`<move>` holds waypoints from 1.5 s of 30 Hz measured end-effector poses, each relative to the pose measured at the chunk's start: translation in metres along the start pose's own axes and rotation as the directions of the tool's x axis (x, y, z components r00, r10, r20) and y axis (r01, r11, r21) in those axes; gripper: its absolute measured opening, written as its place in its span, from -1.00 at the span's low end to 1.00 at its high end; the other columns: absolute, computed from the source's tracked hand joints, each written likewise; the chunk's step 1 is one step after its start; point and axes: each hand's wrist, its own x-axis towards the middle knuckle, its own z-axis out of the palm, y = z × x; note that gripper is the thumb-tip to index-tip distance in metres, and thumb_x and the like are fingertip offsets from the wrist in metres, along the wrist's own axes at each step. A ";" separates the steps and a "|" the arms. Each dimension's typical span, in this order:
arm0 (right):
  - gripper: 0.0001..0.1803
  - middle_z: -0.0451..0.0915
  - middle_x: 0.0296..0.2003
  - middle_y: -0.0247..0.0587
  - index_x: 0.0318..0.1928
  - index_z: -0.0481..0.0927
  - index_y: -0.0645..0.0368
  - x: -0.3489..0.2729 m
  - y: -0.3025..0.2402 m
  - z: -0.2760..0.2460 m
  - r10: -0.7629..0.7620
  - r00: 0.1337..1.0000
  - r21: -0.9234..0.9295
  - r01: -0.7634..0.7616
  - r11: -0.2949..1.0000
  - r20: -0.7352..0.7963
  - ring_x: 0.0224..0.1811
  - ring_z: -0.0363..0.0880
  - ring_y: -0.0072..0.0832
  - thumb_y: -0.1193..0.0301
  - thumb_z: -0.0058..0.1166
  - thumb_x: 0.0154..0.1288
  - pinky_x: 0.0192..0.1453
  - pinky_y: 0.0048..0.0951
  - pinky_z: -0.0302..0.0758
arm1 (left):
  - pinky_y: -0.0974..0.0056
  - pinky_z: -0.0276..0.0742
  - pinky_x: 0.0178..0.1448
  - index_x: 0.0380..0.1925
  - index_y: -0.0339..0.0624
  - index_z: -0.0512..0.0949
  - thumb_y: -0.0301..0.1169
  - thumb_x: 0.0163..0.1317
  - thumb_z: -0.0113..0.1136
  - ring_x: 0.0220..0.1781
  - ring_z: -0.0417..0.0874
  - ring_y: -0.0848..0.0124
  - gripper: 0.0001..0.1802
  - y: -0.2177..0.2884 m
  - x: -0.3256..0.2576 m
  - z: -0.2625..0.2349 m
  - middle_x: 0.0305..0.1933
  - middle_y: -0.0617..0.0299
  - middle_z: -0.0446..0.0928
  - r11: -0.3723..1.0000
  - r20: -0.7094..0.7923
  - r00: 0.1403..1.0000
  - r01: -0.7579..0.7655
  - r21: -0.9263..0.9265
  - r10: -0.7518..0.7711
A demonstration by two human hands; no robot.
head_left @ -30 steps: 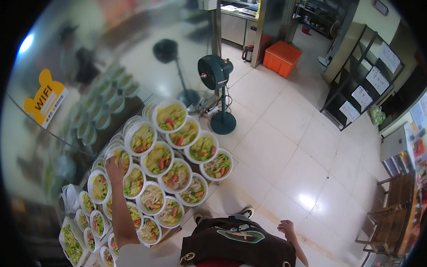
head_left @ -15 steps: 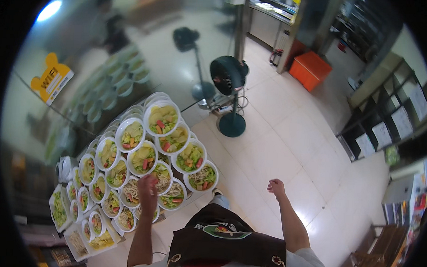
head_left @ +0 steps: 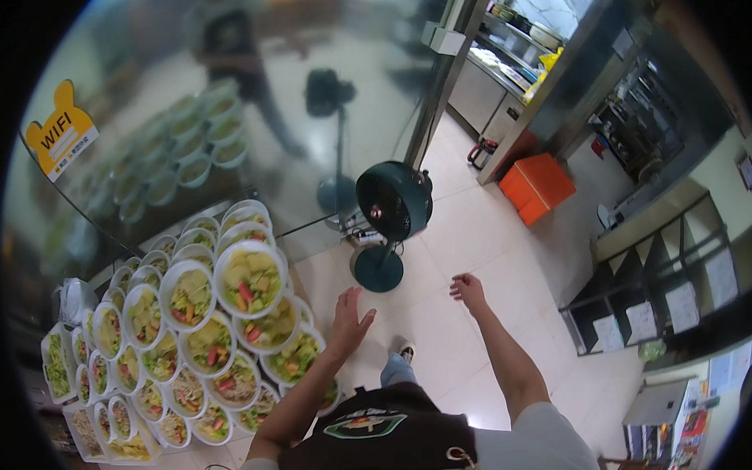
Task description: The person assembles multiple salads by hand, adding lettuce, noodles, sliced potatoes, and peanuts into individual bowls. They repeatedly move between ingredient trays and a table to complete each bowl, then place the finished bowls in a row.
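My left hand (head_left: 350, 324) is in the air just right of the stacked salad bowls, thumb apart from the fingers, holding nothing. Closest to it is a white bowl of green salad (head_left: 293, 358), which it does not touch. My right hand (head_left: 468, 290) hangs over the tiled floor, its fingers loosely bent and apart with nothing in them. Many round white bowls stand in tiers on the left. One high bowl (head_left: 247, 282) holds lettuce, pale yellow slices and pink-red pieces; a lower bowl (head_left: 237, 382) shows pale shredded topping.
Ahead stands a dark green pedestal fan (head_left: 391, 204), with cables beside its base. Farther off, an orange bin (head_left: 537, 188) sits by a doorway. A black shelf rack (head_left: 651, 290) lines the right side. The glass wall (head_left: 280, 149) behind the bowls reflects them.
My left hand has moved right and forward, off the bowls. The view has shifted, bringing the fan and bowls closer. One foot is stepping forward.
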 end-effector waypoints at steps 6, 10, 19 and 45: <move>-0.80 0.52 -0.52 -0.24 -0.16 0.50 0.22 0.239 -0.110 0.003 -0.377 0.925 -0.123 0.380 0.917 0.051 -0.64 0.50 -0.55 0.50 0.01 0.17 -0.56 -0.52 0.45 | -0.03 0.05 0.34 0.24 -0.32 0.12 -0.16 0.11 0.23 0.30 0.14 -0.11 -0.21 -0.019 0.133 0.064 0.26 -0.21 0.16 0.983 -0.081 0.992 0.105 0.151 -0.093; -0.69 0.51 -0.39 -0.05 -0.14 0.50 0.11 0.348 -0.130 0.024 -0.592 0.741 -0.580 0.646 0.497 0.317 -0.25 0.54 -0.10 0.47 0.04 0.02 -0.18 -0.21 0.47 | -0.03 -0.02 0.37 0.29 -0.39 0.00 -0.07 0.06 0.26 0.33 0.08 -0.15 -0.04 -0.012 0.213 0.105 0.29 -0.29 0.10 0.985 -0.122 0.991 0.070 0.156 -0.051; -0.80 0.51 -0.47 -0.08 -0.42 0.46 0.19 0.366 -0.191 0.029 -0.379 0.488 -0.393 0.868 0.303 0.786 -0.36 0.53 -0.12 0.36 0.17 0.01 -0.29 -0.22 0.44 | -0.05 0.02 0.37 0.30 -0.50 -0.17 -0.18 -0.02 0.35 0.31 0.09 -0.21 0.11 0.013 0.266 0.145 0.32 -0.41 -0.03 0.897 -0.298 0.918 0.345 0.277 -0.261; -0.69 0.52 -0.35 -0.31 -0.16 0.50 0.19 0.320 -0.085 0.013 -0.412 0.867 -0.186 0.470 0.863 0.279 -0.35 0.43 -0.63 0.19 -0.06 0.37 -0.34 -0.58 0.41 | 0.21 0.12 0.37 0.30 -0.37 0.06 -0.08 0.24 0.08 0.37 0.19 0.17 -0.20 -0.072 0.213 0.128 0.33 -0.11 0.18 0.681 -0.091 0.762 0.511 -0.524 -0.641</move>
